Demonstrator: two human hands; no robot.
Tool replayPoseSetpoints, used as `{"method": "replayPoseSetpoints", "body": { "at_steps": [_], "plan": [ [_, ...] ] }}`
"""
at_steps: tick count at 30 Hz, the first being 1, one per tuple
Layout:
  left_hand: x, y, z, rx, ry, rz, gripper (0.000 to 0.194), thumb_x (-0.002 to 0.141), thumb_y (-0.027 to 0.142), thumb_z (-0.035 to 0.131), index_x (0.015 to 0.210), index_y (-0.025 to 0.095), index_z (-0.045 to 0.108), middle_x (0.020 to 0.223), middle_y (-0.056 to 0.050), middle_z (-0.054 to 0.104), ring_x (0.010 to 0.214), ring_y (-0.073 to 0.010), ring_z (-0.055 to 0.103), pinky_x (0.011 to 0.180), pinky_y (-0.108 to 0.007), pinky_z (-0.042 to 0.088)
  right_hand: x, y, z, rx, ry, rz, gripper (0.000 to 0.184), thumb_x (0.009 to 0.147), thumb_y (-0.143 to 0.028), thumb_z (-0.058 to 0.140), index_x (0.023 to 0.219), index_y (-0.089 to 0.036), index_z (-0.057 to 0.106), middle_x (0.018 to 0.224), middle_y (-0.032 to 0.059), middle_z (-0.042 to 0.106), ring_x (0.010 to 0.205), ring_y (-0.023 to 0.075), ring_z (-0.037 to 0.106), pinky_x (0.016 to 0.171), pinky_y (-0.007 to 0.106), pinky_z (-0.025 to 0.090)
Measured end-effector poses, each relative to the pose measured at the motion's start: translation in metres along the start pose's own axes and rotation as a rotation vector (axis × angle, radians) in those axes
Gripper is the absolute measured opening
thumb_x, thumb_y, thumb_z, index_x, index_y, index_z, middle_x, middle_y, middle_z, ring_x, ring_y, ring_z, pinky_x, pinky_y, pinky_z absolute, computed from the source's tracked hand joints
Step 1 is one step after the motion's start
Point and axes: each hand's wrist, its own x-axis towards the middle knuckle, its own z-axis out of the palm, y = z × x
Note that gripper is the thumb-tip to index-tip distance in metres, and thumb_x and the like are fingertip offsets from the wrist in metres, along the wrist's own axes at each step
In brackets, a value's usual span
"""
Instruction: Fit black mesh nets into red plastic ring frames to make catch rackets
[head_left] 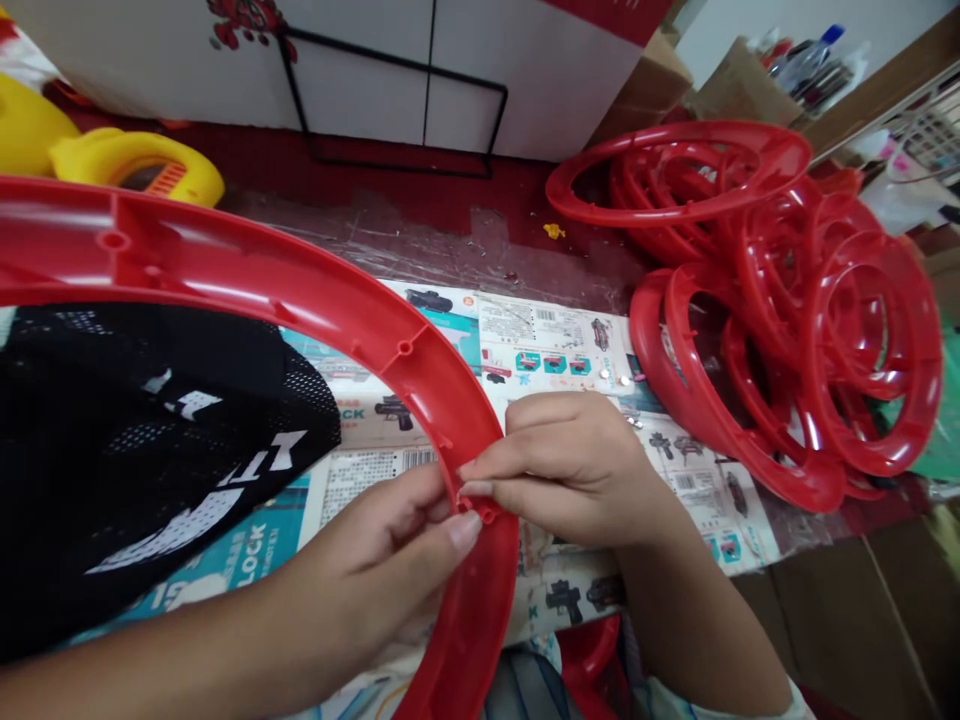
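In the head view, the large red ring (330,300) stretches over printed sheets (555,340). The left hand (390,555) is curled firmly round its band; the right hand's (570,465) fingertips are pinched together against it (on what, I cannot tell). Right of the ring lie piled red rings (921,360); within its curve, black fabric (150,450).

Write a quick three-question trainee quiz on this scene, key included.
1. True or false: the left hand and the right hand are both at the same large red plastic ring.
2. Which fabric shows at the picture's left? A: plain white towel; B: black mesh fabric; C: green rope netting.
3. On which side of the picture is the pile of red rings?

Key: 1, true; 2, B; 3, right.
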Motion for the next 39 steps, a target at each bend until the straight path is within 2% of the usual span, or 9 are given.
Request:
{"method": "replayPoseSetpoints", "body": {
  "at_steps": [3, 6, 9, 13, 18, 23, 28, 34, 39],
  "plan": [
    [0.001, -0.001, 0.002, -0.167, -0.088, -0.024, 0.02, 0.088, 0.039, 0.058, 0.102, 0.026, 0.057, 0.083, 0.0, 0.065, 0.077, -0.016, 0.063, 0.064, -0.025, 0.052, 0.001, -0.001, 0.001, 0.017, -0.011, 0.023, 0.011, 0.084, -0.009, 0.061, 0.079, -0.012, 0.071, 0.062, -0.002, 0.061, 0.053, 0.0047, 0.051, 0.05, 0.016, 0.037],
    [0.002, -0.001, 0.005, -0.22, -0.055, -0.005, 0.02, 0.087, 0.034, 0.059, 0.103, 0.027, 0.049, 0.083, 0.002, 0.062, 0.07, -0.0118, 0.061, 0.059, -0.02, 0.049, 0.002, -0.003, 0.001, 0.045, -0.013, 0.054, 0.01, 0.082, -0.008, 0.063, 0.076, -0.012, 0.07, 0.063, -0.0024, 0.061, 0.052, 0.0042, 0.049, 0.051, 0.016, 0.037],
    [0.003, -0.002, 0.009, -0.193, -0.022, -0.009, 0.02, 0.085, 0.027, 0.058, 0.101, 0.026, 0.044, 0.08, 0.004, 0.058, 0.064, -0.0097, 0.057, 0.055, -0.019, 0.046, 0.001, -0.003, 0.001, 0.06, -0.007, 0.07, 0.009, 0.081, -0.01, 0.065, 0.073, -0.012, 0.069, 0.06, -0.003, 0.059, 0.052, 0.0042, 0.048, 0.052, 0.016, 0.037],
    [0.005, -0.002, 0.011, -0.077, 0.002, -0.046, 0.024, 0.08, 0.019, 0.051, 0.102, 0.024, 0.044, 0.077, 0.003, 0.055, 0.062, -0.0107, 0.051, 0.053, -0.02, 0.042, 0.0, -0.002, 0.0, 0.1, -0.047, 0.094, 0.009, 0.077, -0.01, 0.068, 0.069, -0.013, 0.066, 0.062, -0.0027, 0.059, 0.057, 0.0054, 0.053, 0.056, 0.016, 0.039],
    [0.005, -0.006, 0.006, 0.02, -0.025, -0.04, 0.026, 0.082, 0.022, 0.05, 0.108, 0.024, 0.045, 0.08, 0.002, 0.054, 0.068, -0.013, 0.051, 0.058, -0.022, 0.044, -0.001, -0.002, 0.0, 0.104, -0.148, 0.133, 0.015, 0.079, -0.013, 0.065, 0.065, -0.014, 0.061, 0.064, -0.0024, 0.059, 0.06, 0.0068, 0.053, 0.058, 0.018, 0.04],
    [0.001, -0.009, 0.001, 0.004, -0.093, -0.093, 0.021, 0.088, 0.024, 0.049, 0.109, 0.026, 0.046, 0.08, 0.002, 0.053, 0.069, -0.0125, 0.051, 0.062, -0.024, 0.044, -0.001, -0.007, 0.0, 0.052, -0.166, 0.191, 0.02, 0.077, -0.01, 0.061, 0.059, -0.015, 0.054, 0.062, -0.0039, 0.056, 0.058, 0.0068, 0.049, 0.057, 0.019, 0.036],
    [0.001, -0.003, 0.003, -0.005, -0.032, -0.117, 0.023, 0.086, 0.028, 0.053, 0.108, 0.025, 0.046, 0.092, -0.002, 0.059, 0.078, -0.0158, 0.058, 0.064, -0.026, 0.048, 0.0, -0.007, 0.002, -0.016, -0.141, 0.204, 0.015, 0.076, -0.01, 0.063, 0.062, -0.013, 0.062, 0.062, -0.0029, 0.059, 0.059, 0.007, 0.05, 0.057, 0.02, 0.035],
    [0.006, -0.002, -0.003, 0.226, 0.196, 0.004, 0.021, 0.083, 0.029, 0.058, 0.102, 0.024, 0.051, 0.095, -0.003, 0.062, 0.086, -0.0199, 0.06, 0.069, -0.031, 0.053, -0.001, -0.006, 0.004, -0.07, -0.072, 0.203, 0.012, 0.083, -0.011, 0.059, 0.077, -0.013, 0.07, 0.07, -0.0009, 0.066, 0.066, 0.0085, 0.056, 0.064, 0.02, 0.039],
    [0.003, 0.003, -0.009, 0.291, 0.18, 0.001, 0.023, 0.088, 0.038, 0.052, 0.106, 0.024, 0.052, 0.08, -0.001, 0.061, 0.074, -0.0196, 0.061, 0.062, -0.032, 0.054, -0.001, -0.008, 0.0, -0.091, -0.064, 0.176, 0.012, 0.086, -0.011, 0.057, 0.084, -0.012, 0.07, 0.074, -0.0008, 0.067, 0.068, 0.008, 0.057, 0.066, 0.02, 0.041]
  ]
}}
